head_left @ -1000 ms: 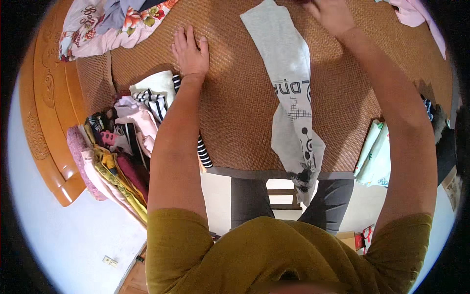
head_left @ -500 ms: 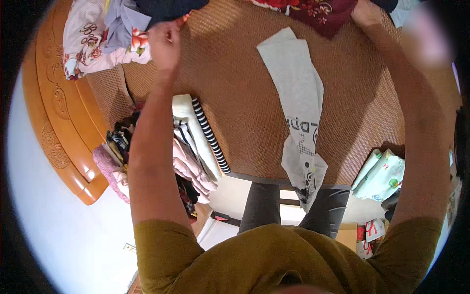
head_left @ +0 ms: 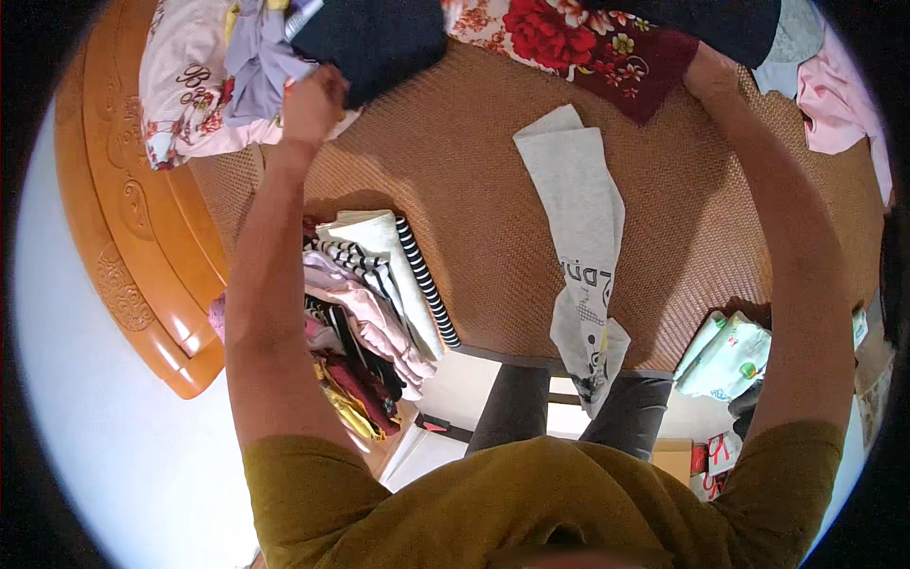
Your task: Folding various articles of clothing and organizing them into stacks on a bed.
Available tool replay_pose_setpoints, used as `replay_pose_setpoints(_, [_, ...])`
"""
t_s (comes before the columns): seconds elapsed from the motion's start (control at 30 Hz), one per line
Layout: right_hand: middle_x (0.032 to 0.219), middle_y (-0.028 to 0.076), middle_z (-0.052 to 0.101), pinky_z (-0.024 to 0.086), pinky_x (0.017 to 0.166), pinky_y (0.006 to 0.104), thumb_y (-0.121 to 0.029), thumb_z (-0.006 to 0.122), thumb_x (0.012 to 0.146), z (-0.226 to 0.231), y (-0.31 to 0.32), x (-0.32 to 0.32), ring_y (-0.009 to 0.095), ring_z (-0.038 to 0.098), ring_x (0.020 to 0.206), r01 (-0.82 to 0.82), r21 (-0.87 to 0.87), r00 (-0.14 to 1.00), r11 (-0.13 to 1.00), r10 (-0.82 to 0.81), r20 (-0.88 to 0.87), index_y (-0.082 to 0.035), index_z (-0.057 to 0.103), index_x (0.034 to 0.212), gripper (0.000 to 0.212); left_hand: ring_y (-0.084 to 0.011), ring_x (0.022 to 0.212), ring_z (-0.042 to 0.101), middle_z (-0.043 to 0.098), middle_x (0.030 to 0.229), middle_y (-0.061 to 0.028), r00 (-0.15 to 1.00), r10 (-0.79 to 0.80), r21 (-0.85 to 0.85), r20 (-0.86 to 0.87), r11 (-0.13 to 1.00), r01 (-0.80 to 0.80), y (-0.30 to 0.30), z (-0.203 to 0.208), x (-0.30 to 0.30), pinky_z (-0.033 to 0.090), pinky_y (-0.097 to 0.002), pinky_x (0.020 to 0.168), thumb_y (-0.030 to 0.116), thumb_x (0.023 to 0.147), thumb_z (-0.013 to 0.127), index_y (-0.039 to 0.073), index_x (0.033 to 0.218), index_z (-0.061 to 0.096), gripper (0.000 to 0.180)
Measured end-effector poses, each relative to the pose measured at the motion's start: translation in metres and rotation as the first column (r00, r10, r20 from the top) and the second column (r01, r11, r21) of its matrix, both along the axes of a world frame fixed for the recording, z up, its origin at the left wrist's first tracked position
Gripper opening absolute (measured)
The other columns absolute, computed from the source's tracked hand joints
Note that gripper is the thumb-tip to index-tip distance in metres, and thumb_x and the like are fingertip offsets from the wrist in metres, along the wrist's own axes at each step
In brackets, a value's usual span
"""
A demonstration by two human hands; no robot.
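At the upper left my left hand (head_left: 316, 102) is closed, beside a lavender garment (head_left: 258, 81) and a folded navy garment (head_left: 384, 47). Its fingers hide what they may hold. Under these garments lies a pink floral pillow (head_left: 177, 100). My right hand (head_left: 713, 74), at the upper right, is closed on the corner of a maroon floral cloth (head_left: 626, 81) patterned with red blooms. Between my arms a light grey printed garment (head_left: 573, 190) lies lengthwise on the woven brown mat (head_left: 455, 171), its near end hanging over the edge toward my legs.
Folded clothes (head_left: 379, 275) stand in a row at the left edge of the mat, partly behind my left forearm. A mint-green folded garment (head_left: 728, 353) lies at the right edge. Pink clothing (head_left: 834, 100) lies far right. A carved wooden headboard (head_left: 123, 247) borders the left.
The view has shifted, so the mat and clothes sit lower in the picture. My left hand has moved slightly left against the pillow. My right hand stays at the floral cloth's corner.
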State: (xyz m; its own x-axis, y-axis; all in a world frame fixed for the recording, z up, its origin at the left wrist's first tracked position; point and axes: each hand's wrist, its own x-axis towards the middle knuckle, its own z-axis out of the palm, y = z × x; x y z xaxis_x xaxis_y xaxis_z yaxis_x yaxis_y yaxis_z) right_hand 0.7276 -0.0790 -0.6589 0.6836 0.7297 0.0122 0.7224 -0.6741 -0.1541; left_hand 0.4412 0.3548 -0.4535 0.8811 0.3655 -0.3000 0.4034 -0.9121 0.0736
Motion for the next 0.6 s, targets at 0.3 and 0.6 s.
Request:
replay_pose_setpoints(0.3, [0.132,0.015,0.043,0.033,0.100,0.0417,-0.043,0.044,0.085,0.014,0.016,-0.005,0.033,0.043,0.120,0.056,-0.353,0.970,0.934,0.033,0.240,-0.012,0.045,0.129,0.054,-0.0263,0.076,0.052,0.052,0.077,-0.0107,0.915,-0.393,-0.994,-0.091,0.098,-0.057,-0.242,0.102,-0.100,0.042,-0.0374,0.069,0.016,0.087,0.053,0.003,0.080,0.054,0.015])
replay_pose_setpoints(0.6, [0.133,0.015,0.042,0.034,0.101,0.0398,-0.031,0.043,0.087,0.000,0.004,0.001,0.033,0.044,0.119,0.153,-0.164,0.960,0.975,-0.108,0.258,-0.009,0.042,0.130,0.049,-0.0150,0.077,0.058,0.061,0.077,-0.0050,0.973,0.186,-0.661,0.134,0.749,-0.052,-0.088,-0.007,0.005,0.046,-0.0299,0.071,0.025,0.086,0.053,0.004,0.087,0.061,0.023])
